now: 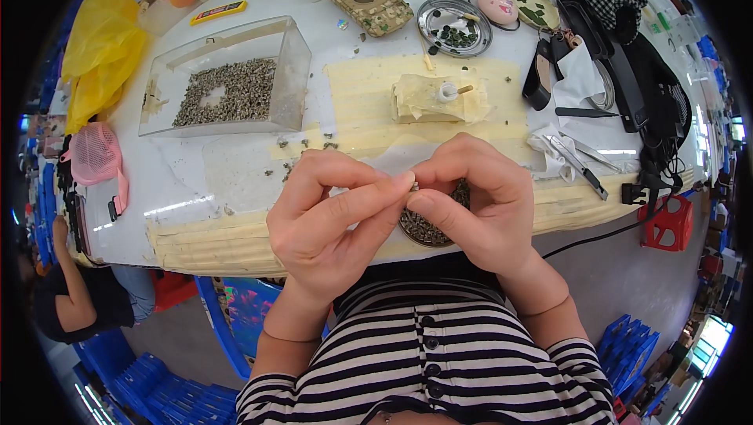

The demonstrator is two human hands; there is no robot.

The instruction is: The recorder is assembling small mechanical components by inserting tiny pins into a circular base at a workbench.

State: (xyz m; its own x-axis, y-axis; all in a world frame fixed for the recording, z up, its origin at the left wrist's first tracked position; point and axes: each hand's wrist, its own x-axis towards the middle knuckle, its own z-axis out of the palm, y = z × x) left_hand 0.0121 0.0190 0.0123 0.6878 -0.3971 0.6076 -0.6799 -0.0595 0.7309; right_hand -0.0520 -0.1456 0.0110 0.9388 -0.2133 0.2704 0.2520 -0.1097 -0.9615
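My left hand [333, 209] and my right hand [474, 197] meet fingertip to fingertip above the table's near edge. Between them they pinch one tiny dark part [412, 187], mostly hidden by the fingers. Right below the fingertips sits a round dish [427, 229] heaped with small grey-brown parts, partly covered by my right hand. A clear plastic box [227, 80] holding a layer of the same small parts stands at the left of the white table [188, 182].
A taped block with a small white cap [439, 97] stands beyond my hands. A round metal tray [453, 27] of dark bits, tweezers [576, 160], a yellow bag [102, 49] and a pink mesh item [94, 154] lie around. Another person sits at lower left [74, 292].
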